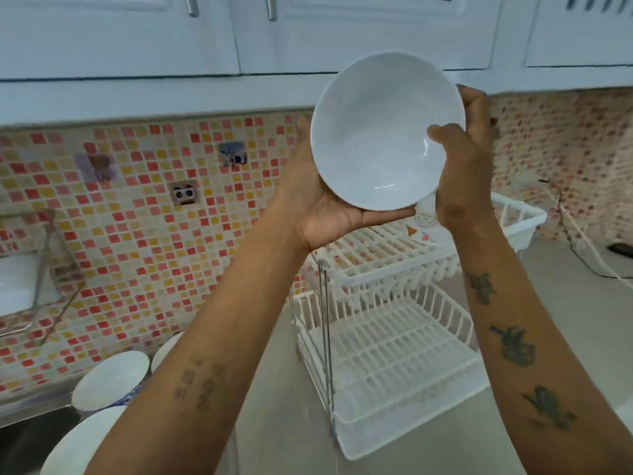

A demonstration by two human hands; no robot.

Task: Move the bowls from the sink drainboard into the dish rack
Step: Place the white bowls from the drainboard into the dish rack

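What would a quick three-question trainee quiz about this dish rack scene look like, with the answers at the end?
1. True or false: the white bowl is resting in the dish rack.
2. Which hands touch the bowl? A) left only B) right only C) both
3. Fill in: the rack has ___ tiers.

Key:
1. False. It is held up in the air above the rack.
2. C. The left hand cups it from below and the right hand grips its rim.
3. Two. Both tiers look free of bowls; other bowls wait at lower left.
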